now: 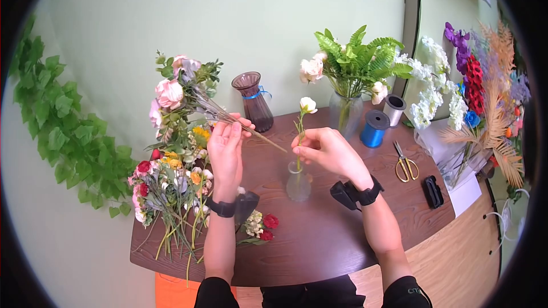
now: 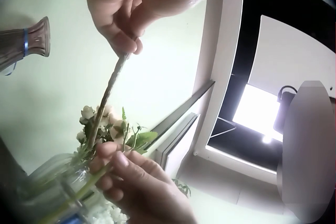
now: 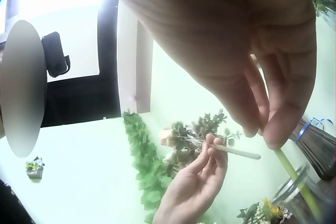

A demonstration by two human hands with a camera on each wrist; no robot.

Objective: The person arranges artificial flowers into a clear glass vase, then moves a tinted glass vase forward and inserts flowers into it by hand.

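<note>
My left hand pinches the brownish stem bundle of a pink artificial flower bouquet, whose blooms lean to the upper left. In the left wrist view the stem bundle slants down from the fingertips. My right hand pinches the green stem of a white flower between thumb and fingers. That stem runs down into a small clear glass vase on the table. Seen from the right wrist, the green stem passes through the vase's mouth.
Loose flowers pile at the table's left. Behind stand a purple vase and a glass vase with ferns. Ribbon spools, scissors and a black case lie right. A small red-and-cream sprig lies near the front.
</note>
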